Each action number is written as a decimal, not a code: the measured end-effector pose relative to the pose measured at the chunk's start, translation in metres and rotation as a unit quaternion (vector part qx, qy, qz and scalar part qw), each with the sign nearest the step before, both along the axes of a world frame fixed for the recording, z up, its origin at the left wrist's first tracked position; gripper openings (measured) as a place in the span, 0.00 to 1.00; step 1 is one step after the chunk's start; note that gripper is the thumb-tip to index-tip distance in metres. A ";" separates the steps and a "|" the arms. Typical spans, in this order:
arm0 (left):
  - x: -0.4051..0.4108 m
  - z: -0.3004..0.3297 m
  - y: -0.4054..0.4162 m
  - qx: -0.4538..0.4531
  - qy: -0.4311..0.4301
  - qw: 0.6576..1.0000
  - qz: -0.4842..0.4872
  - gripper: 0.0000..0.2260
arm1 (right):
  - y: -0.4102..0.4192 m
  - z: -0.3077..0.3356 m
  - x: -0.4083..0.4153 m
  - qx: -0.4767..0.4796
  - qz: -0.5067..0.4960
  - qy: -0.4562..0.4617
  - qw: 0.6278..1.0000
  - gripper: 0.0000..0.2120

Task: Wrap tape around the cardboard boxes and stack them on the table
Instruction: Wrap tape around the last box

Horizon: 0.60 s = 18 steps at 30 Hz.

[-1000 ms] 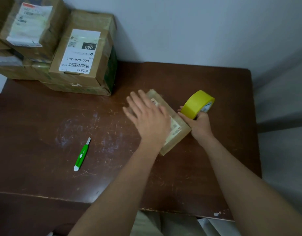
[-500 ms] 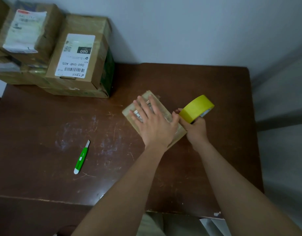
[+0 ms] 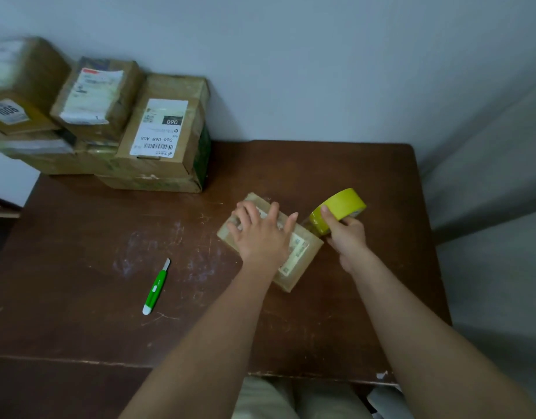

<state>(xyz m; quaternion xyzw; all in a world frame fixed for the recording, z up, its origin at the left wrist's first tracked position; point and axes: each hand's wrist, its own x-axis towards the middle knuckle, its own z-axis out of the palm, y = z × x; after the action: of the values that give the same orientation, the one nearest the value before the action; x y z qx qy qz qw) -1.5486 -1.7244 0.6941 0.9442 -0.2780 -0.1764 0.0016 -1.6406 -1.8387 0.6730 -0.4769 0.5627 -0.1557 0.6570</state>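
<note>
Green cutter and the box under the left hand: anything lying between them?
Nothing: the head view shows only bare scratched table between the cutter and the box.

Cardboard boxes: one flat box under hands, about five stacked; one tape roll; one cutter.

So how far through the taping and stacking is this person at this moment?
Done: several boxes already sit piled at the table's far left corner. In hand: the left hand presses flat on a small box while the right hand grips the yellow tape roll at its right edge. Left: finishing the wrap, probably cutting with the green knife, then stacking this box.
</note>
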 end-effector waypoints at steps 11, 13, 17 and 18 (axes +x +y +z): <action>0.004 0.010 0.013 -0.256 0.030 0.939 0.226 0.10 | 0.013 0.055 0.013 0.038 0.063 -0.145 0.987 0.07; 0.008 0.013 0.014 -0.332 0.026 0.915 0.227 0.06 | 0.012 0.069 0.019 0.017 0.091 -0.174 0.980 0.08; 0.009 0.016 0.013 -0.458 0.031 0.866 0.197 0.04 | 0.011 0.092 0.025 -0.018 0.134 -0.205 0.969 0.11; 0.007 0.015 0.013 -0.464 0.031 0.863 0.195 0.04 | 0.010 0.094 0.026 -0.032 0.146 -0.201 0.968 0.12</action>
<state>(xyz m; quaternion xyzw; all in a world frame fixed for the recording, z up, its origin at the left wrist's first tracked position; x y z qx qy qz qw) -1.5411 -1.7112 0.7087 0.8631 -0.1373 -0.0523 0.4831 -1.6144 -1.8285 0.7670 -0.5339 0.3384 -0.1689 0.7563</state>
